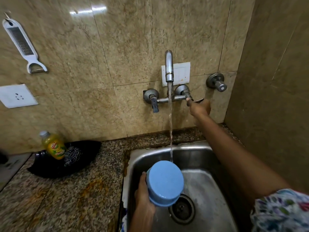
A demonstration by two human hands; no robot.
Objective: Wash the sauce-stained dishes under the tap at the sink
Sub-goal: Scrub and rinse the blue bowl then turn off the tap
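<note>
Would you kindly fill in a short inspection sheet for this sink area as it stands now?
Surface: speckled granite counter, stained orange.
Job's things: blue bowl, base toward camera, over steel sink; tap running.
Clutter: dish soap bottle on black tray.
Grippers: left hand grips bowl; right hand at the tap's right handle, grip unclear.
Cables: nothing seen.
Surroundings: grater-peeler hanging, wall socket.

— How's the light?
— Dim and warm. A white streak of glare (88, 10) sits on the glossy wall tiles (137, 36), high above and left of the right hand (199, 108).
— Shadows?
— Soft; the sink (209, 181) darkens beneath the right forearm.
— Sharpness?
— Smeared near the left hand (143, 196) and far left. Tile joints bow outward at the edges, a wide-angle warp.
</note>
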